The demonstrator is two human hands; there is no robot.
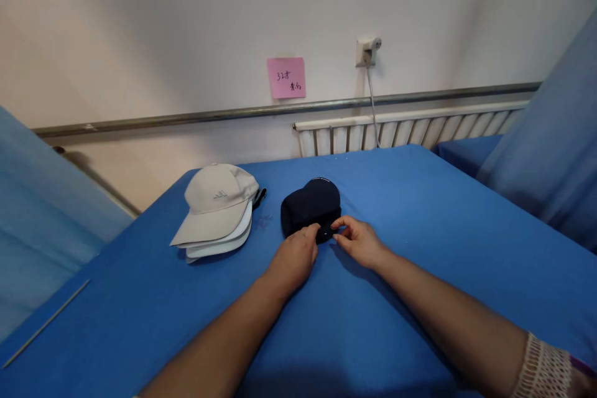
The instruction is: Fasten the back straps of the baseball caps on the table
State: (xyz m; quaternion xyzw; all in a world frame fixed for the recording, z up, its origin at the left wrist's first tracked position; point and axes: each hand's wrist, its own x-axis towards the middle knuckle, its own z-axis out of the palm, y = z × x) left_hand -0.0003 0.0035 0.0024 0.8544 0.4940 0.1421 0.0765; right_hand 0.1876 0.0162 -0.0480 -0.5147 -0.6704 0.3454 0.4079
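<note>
Dark cap (310,204): seeming light, soft; strap (325,234) offering best hold. Left hand (295,254) pinching cap edge; right hand (362,244) pinching strap end.

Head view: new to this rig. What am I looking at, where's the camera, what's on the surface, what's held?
There's no robot here, just a person's bare hands. The one picture comes from a camera on their head, looking forward and down, so both forearms reach in from the bottom.

On the blue-covered table are a stack of pale caps, a thin stick and a dark cap. The left hand and right hand are both at the dark cap's near edge; how firmly each one grips is too small to tell.
</note>
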